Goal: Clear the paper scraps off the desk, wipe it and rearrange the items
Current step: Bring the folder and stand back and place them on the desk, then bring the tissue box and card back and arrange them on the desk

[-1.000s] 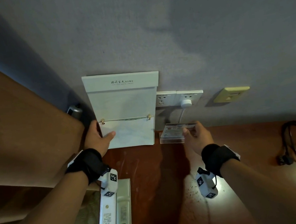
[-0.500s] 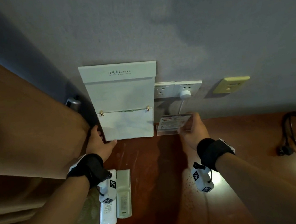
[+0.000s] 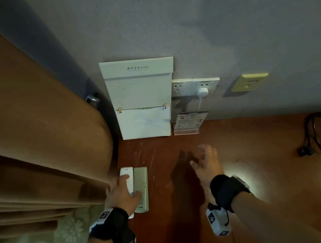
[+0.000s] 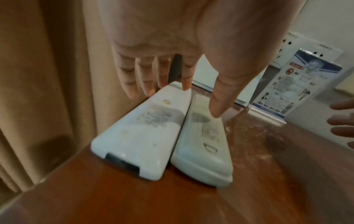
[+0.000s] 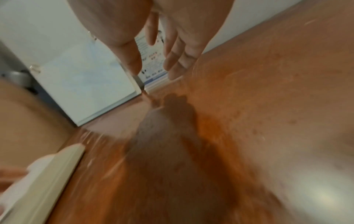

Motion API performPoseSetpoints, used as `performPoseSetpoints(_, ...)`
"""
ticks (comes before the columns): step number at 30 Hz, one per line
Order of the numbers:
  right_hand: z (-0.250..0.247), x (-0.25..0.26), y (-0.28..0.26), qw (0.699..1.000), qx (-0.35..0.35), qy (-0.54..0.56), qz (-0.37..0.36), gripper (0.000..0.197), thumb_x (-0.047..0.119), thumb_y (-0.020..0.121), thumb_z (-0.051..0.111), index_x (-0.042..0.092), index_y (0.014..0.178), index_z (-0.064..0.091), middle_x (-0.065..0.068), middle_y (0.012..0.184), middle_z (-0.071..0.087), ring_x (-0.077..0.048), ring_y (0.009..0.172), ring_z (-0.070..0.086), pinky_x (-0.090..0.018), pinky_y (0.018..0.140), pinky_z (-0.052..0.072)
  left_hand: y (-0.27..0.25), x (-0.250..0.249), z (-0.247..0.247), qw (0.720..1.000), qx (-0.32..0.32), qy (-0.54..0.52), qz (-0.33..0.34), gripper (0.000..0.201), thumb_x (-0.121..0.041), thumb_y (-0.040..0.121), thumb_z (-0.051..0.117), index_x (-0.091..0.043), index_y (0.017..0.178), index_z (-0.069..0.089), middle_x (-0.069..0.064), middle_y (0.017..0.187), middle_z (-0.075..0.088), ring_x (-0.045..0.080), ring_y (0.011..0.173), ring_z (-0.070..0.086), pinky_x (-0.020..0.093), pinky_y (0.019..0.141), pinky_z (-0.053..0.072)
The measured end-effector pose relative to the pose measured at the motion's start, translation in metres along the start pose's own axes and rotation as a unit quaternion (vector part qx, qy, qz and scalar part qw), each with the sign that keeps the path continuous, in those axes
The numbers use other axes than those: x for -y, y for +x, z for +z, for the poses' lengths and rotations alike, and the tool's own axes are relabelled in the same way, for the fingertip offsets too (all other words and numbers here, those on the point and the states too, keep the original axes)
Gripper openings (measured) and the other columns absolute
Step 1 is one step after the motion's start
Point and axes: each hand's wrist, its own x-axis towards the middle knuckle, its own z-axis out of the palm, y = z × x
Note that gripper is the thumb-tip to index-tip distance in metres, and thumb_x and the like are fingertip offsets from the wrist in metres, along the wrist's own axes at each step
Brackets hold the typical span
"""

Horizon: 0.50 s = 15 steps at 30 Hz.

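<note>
Head view showed the left hand (image 3: 122, 191), fingers spread, over the white remote (image 3: 126, 171) and the pale green remote (image 3: 141, 181), side by side at seven o'clock on the desk (image 3: 256, 169). The right hand (image 3: 205, 164), fingers relaxed and wide, held nothing at five o'clock. The folder (image 3: 142, 103) and card stand (image 3: 190, 120) stood at twelve o'clock.
</note>
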Motion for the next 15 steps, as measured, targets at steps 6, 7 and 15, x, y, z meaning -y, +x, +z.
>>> performPoseSetpoints(6,0.011,-0.016,-0.042,0.996,0.084,-0.005,0.041,0.042,0.023,0.092,0.063,0.031,0.13,0.047,0.007,0.126,0.05,-0.01,0.11,0.052,-0.032,0.1,0.048,-0.007,-0.006,0.002,0.999,0.001,0.053,0.008,0.075,-0.043,0.086,0.063,-0.031,0.149,0.024,0.0,0.153,0.019,0.028,0.133,0.03,0.043,0.103,0.045)
performPoseSetpoints(7,0.005,-0.016,-0.046,0.996,0.083,-0.011,0.04,0.041,0.025,0.093,0.062,0.03,0.131,0.047,0.008,0.126,0.049,-0.01,0.11,0.052,-0.031,0.099,0.048,-0.007,-0.009,0.0,0.998,0.001,0.067,0.008,0.076,-0.045,0.087,0.063,-0.031,0.15,0.023,0.001,0.153,0.018,0.029,0.134,0.031,0.042,0.104,0.044)
performPoseSetpoints(15,-0.093,-0.029,-0.087,0.999,0.014,-0.049,0.005,0.037,0.032,0.096,0.058,0.024,0.132,0.05,0.005,0.123,0.057,-0.011,0.108,0.055,-0.026,0.093,0.048,-0.044,-0.099,-0.009,0.983,-0.033,0.128,0.128,0.062,-0.045,0.091,0.058,-0.033,0.146,0.034,0.003,0.149,0.034,0.031,0.134,0.035,0.043,0.107,0.04)
